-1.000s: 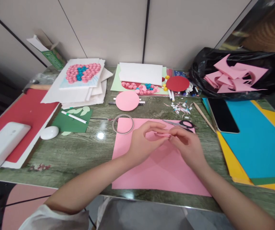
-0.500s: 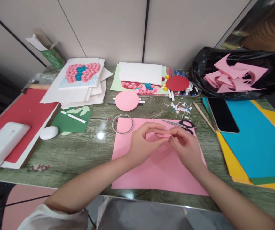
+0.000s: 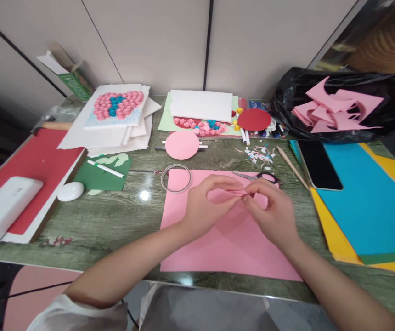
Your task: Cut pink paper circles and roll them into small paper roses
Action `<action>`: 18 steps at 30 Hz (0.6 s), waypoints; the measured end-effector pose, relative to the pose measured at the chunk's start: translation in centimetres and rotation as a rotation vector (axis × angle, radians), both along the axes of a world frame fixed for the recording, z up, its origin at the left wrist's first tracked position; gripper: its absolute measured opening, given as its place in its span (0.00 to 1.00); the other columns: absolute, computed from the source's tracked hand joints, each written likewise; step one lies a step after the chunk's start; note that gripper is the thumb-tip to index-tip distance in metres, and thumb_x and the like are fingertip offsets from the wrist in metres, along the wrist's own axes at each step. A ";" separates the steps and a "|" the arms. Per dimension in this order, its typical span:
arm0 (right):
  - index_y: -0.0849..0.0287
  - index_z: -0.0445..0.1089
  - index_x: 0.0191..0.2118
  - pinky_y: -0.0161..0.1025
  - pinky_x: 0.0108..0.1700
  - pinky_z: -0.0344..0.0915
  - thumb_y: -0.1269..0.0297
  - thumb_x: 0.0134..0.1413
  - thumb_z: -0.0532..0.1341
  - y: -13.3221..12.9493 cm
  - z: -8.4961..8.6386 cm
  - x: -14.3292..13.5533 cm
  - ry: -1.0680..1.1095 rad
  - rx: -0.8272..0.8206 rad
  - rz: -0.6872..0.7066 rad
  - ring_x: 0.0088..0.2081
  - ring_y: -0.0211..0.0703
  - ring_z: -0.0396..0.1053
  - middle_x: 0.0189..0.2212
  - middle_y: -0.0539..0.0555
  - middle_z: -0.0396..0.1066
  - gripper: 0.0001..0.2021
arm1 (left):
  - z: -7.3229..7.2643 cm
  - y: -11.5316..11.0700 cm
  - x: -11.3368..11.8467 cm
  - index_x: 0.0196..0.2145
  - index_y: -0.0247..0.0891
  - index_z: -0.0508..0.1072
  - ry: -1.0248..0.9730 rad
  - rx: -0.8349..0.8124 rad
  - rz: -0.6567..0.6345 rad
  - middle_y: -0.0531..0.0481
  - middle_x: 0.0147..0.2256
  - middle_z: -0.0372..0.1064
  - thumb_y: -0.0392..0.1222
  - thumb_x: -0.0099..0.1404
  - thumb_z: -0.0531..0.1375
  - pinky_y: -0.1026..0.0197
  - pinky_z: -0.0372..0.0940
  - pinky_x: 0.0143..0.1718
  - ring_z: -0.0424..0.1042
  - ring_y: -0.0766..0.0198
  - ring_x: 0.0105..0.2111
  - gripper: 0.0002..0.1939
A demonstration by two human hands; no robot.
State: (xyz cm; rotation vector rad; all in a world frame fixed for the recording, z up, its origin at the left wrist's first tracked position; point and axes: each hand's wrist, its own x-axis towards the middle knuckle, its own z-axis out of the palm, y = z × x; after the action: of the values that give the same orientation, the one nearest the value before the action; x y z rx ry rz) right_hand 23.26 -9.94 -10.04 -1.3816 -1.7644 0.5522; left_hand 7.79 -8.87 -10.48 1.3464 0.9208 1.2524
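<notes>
Between my two hands is a small piece of pink paper (image 3: 236,192), mostly hidden by the fingers. My left hand (image 3: 207,202) pinches it from the left, thumb below and fingers above. At its right end my right hand (image 3: 272,209) has thumb and fingertips closed on the same paper. Both hands are raised over a large pink sheet (image 3: 197,250) lying on the table. Scissors (image 3: 266,177) with dark handles lie behind my right hand, partly covered by it. A round metal ring (image 3: 163,180) rests over the sheet's far left corner.
A pink paper disc (image 3: 182,145) lies on pens beyond the sheet. Rolled paper flowers (image 3: 126,103) cover a card at back left. A black bag (image 3: 285,99) holds pink scraps at back right. A phone (image 3: 319,165) rests on coloured sheets; a white mouse (image 3: 70,191) sits left.
My right hand's fingers have shifted slightly and closed in on the paper's right end. The pink paper now shows as a thinner strip. My left hand has hardly moved.
</notes>
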 end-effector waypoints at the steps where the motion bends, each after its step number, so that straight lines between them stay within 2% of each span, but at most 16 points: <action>1: 0.55 0.65 0.25 0.39 0.32 0.59 0.73 0.49 0.58 0.0 0.1 0.0 -0.015 0.012 -0.001 0.28 0.41 0.64 0.23 0.48 0.64 0.06 | 0.0 0.0 0.0 0.38 0.38 0.70 0.009 0.001 -0.004 0.47 0.37 0.74 0.35 0.54 0.65 0.57 0.69 0.45 0.75 0.62 0.39 0.13; 7: 0.55 0.65 0.25 0.41 0.33 0.60 0.73 0.47 0.58 0.1 0.3 0.3 -0.095 0.068 -0.002 0.29 0.43 0.64 0.23 0.49 0.64 0.05 | 0.2 0.3 -0.3 0.38 0.39 0.70 0.079 0.005 -0.027 0.50 0.38 0.74 0.27 0.53 0.63 0.62 0.69 0.43 0.75 0.64 0.39 0.16; 14: 0.55 0.65 0.27 0.44 0.37 0.61 0.71 0.51 0.59 0.2 0.1 0.6 -0.183 0.174 0.028 0.31 0.44 0.66 0.25 0.50 0.70 0.05 | 0.4 0.5 -0.5 0.38 0.40 0.70 0.177 0.013 -0.026 0.51 0.37 0.74 0.30 0.53 0.63 0.64 0.69 0.42 0.75 0.66 0.37 0.14; 18: 0.56 0.67 0.27 0.43 0.37 0.59 0.71 0.49 0.60 0.2 -0.1 0.8 -0.322 0.281 0.001 0.31 0.44 0.66 0.25 0.51 0.71 0.04 | 0.4 0.5 -0.4 0.38 0.40 0.71 0.248 0.020 -0.038 0.52 0.36 0.75 0.31 0.54 0.63 0.65 0.68 0.42 0.74 0.67 0.38 0.13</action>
State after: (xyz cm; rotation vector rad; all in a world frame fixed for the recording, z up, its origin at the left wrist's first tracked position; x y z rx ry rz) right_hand 24.04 -9.78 -10.16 -1.3226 -2.0069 0.0750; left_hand 7.35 -8.33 -10.12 1.5522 1.0506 1.0843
